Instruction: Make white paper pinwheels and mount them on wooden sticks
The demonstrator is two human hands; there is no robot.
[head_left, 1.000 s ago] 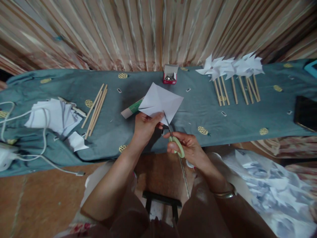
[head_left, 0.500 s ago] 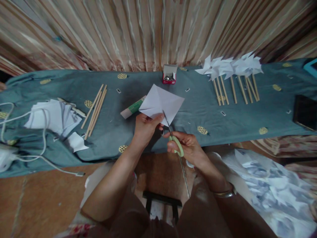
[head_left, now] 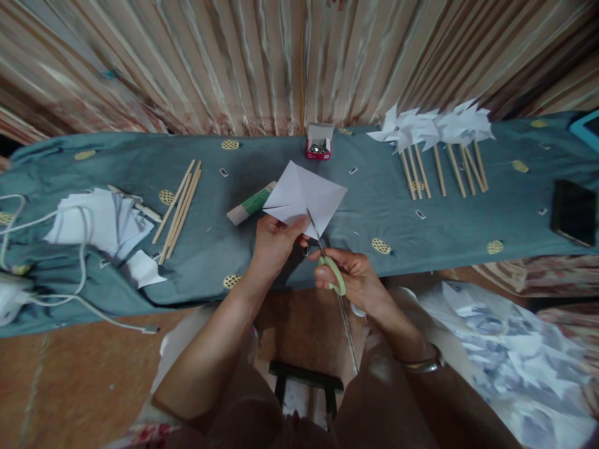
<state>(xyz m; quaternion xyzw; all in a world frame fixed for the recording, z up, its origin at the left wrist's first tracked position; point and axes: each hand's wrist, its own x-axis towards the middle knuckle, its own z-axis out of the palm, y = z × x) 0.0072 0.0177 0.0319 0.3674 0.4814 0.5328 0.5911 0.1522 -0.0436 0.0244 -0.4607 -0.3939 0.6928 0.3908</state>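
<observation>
My left hand [head_left: 276,240] pinches the near edge of a white paper square [head_left: 309,190], held above the table with one corner toward me. A slit runs inward from the paper's left corner, and crease lines meet near its middle. In my right hand [head_left: 353,274] is a pair of scissors [head_left: 337,277] with light green handles. Their blades lie on the paper at the near corner, pointing toward its centre, close to my left thumb. Partly behind the paper lies a green and white box [head_left: 250,202].
A small red box [head_left: 319,149] of metal pins stands at the back. Paper pinwheels on sticks [head_left: 440,128] lie right, beside a phone [head_left: 573,212]. To the left are loose sticks [head_left: 180,212], stacked paper [head_left: 96,218] and a white cable [head_left: 83,262]. A bag of white paper [head_left: 510,355] sits lower right.
Almost nothing differs. Both hands, the paper and the scissors keep the same positions, and the whole view has shifted very slightly.
</observation>
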